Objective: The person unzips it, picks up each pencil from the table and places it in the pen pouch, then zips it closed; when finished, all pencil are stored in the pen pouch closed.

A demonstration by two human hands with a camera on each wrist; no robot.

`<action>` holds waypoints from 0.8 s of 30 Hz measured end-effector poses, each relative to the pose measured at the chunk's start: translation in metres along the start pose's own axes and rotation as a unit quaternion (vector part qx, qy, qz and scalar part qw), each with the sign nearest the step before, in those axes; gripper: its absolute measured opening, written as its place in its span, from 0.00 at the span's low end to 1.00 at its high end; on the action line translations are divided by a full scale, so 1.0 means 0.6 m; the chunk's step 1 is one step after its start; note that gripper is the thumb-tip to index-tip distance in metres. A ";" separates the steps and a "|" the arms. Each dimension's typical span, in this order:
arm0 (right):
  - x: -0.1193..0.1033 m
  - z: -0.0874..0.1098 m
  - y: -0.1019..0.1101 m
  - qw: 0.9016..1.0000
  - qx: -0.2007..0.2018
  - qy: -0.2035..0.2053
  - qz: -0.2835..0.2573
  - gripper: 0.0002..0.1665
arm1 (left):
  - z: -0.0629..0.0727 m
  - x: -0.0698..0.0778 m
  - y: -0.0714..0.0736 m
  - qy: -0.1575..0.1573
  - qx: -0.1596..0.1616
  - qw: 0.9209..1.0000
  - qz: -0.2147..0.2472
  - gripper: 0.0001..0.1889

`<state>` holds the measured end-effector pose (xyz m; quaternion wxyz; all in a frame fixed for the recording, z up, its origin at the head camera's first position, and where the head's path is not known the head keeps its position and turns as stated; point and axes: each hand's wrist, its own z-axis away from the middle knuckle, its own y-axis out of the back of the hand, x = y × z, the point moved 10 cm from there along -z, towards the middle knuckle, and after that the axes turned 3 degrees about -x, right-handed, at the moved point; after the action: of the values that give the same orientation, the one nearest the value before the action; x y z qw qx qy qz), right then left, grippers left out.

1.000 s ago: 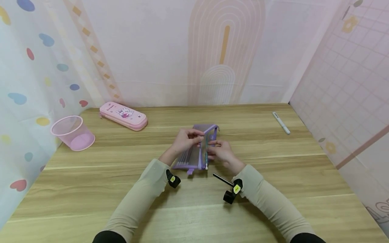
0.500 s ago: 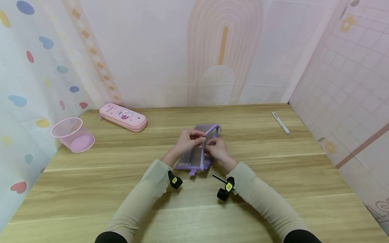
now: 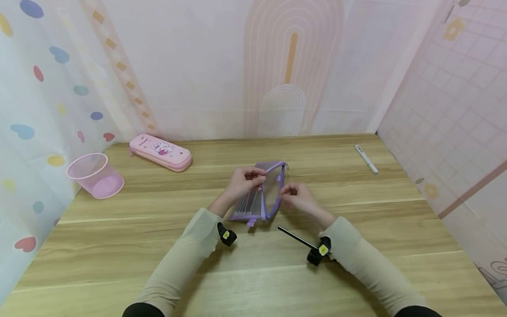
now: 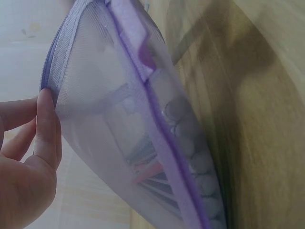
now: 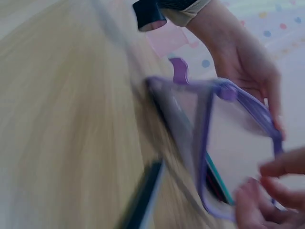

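A purple mesh pencil pouch [image 3: 250, 204] stands with its zipped mouth spread at the middle of the table. My left hand [image 3: 243, 184] pinches the left zipper edge [image 4: 56, 62] between thumb and fingers. At the opposite rim, my right hand [image 3: 302, 200] has its fingertips bent together and appears to pinch the edge; blur in the right wrist view partly hides the contact. Through the opening, a teal pencil [image 5: 218, 177] lies inside along the bottom. Several pale round-ended pens [image 4: 194, 157] show through the mesh.
On the table [image 3: 245, 273], a pink pencil case [image 3: 160, 152] lies at back left, near a tilted-looking pink bin [image 3: 96, 176]. A white pen [image 3: 366, 159] lies at back right. A dark rod [image 3: 297, 237] juts from my right wrist mount.
The teal pencil went from my right hand down into the pouch. My right hand then drew back rightward to the rim, and the mouth spread wider. My left hand kept its pinch.
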<state>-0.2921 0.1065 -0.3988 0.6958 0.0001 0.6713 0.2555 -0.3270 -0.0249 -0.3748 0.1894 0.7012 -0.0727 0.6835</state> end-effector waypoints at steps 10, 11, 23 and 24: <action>0.029 0.127 -0.010 0.947 -0.181 0.037 0.264 0.12 | 0.008 -0.006 0.002 0.001 0.006 1.000 0.001 0.11; 0.033 0.139 -0.004 0.946 -0.177 0.033 0.270 0.12 | 0.009 -0.007 0.001 0.001 0.005 1.000 0.005 0.11; 0.037 0.215 0.007 0.935 -0.107 0.060 0.334 0.10 | 0.015 -0.006 0.011 0.020 0.002 1.000 -0.013 0.14; 0.034 0.220 0.006 0.932 -0.104 0.065 0.342 0.11 | 0.015 -0.005 0.012 0.020 0.002 1.000 -0.014 0.13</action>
<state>-0.1709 0.1620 -0.4035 0.5172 0.1407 0.6443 0.5455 -0.3211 -0.0353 -0.3767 0.1988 0.6885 -0.0580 0.6950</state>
